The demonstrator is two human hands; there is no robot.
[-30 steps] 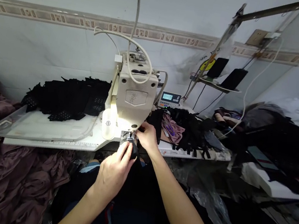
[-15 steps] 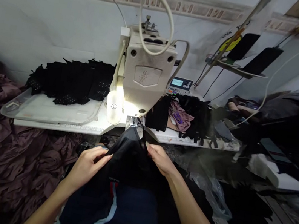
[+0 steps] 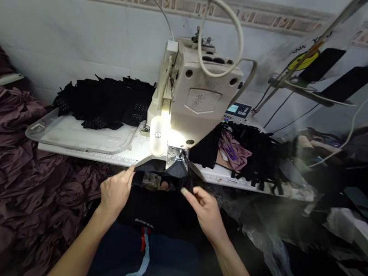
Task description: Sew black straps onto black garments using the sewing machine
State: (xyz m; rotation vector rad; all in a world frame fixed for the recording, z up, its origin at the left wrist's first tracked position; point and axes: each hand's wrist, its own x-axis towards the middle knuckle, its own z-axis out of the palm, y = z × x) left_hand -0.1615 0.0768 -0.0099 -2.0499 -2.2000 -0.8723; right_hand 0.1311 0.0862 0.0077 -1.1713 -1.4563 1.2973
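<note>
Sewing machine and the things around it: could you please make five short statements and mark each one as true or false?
1. The left hand grips the black cloth. True.
2. The right hand rests on the control panel. False: the right hand is in front of the sewing machine, close to the black cloth.
3. Two black spools stand side by side. True.
4. The big mauve heap lies right of the machine. False: the big mauve heap lies left.
5. The display is lit. True.

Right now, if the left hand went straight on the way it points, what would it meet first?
Past the black fabric it holds, the left hand would probably meet the white table's front edge, though depth is unclear.
</note>
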